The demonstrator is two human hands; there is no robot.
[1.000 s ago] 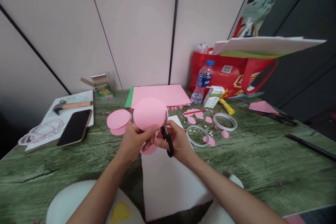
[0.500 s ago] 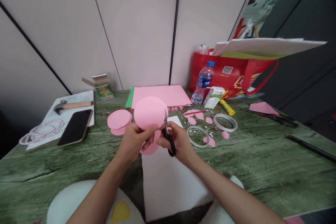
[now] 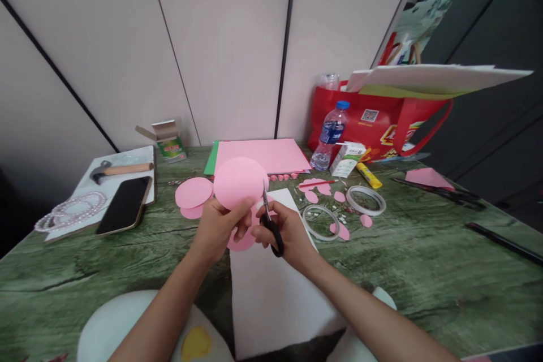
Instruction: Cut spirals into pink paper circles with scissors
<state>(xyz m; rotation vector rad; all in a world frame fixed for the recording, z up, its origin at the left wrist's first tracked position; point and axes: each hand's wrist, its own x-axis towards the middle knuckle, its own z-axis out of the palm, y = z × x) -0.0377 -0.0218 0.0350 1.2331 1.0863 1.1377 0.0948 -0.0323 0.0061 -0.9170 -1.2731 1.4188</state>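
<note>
Above the surface [image 3: 424, 271], the left grip [image 3: 217, 227] pinches the lower edge of the pink disc [image 3: 237, 181], which extends upward beyond it. The right grip [image 3: 288, 232] is closed on the handles of the scissors [image 3: 276, 233], blades up at the disc's right edge. At right rear, the red bag [image 3: 388, 110] holds white sheets [image 3: 432, 74] projecting from its top.

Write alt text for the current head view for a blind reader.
A person's left hand holds up a round pink paper while the right hand holds black-handled scissors beside its edge. Around them on a green table lie more pink cut-outs and two tape rolls, with a phone and hammer at left and a red bag at back right.
</note>
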